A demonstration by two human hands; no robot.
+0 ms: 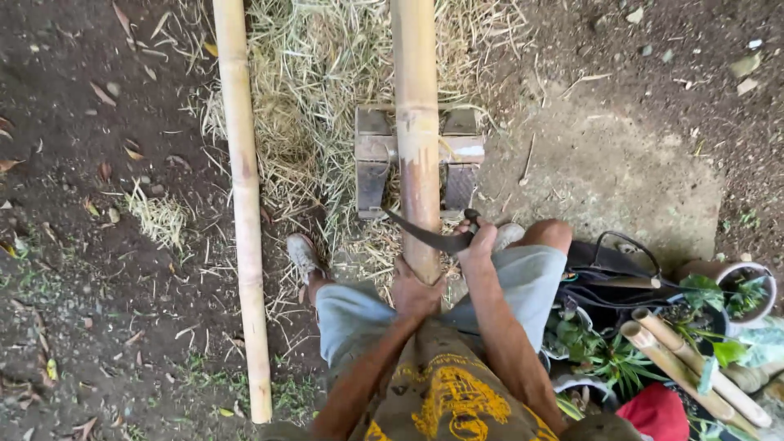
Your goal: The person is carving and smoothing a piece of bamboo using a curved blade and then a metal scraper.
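Left hand [414,290] is closed around the near end of a thick, yellow-brown bamboo pole [417,122] that runs straight away from the person, between the knees. Right hand [478,241] is clenched on the dark handle of one curved, dark-bladed knife [429,233], whose blade lies across the pole just above the left hand, tip pointing left. Both forearms reach forward and down, the right bent slightly outward. This pole rests on one low, grey wooden block stand [377,155] set on dry straw. A second, thinner pale bamboo pole [245,204] lies well apart on the dirt to the left. Two sandalled feet flank the held pole. Several short cut bamboo tubes [678,359] lean among potted green plants [719,298] at right.
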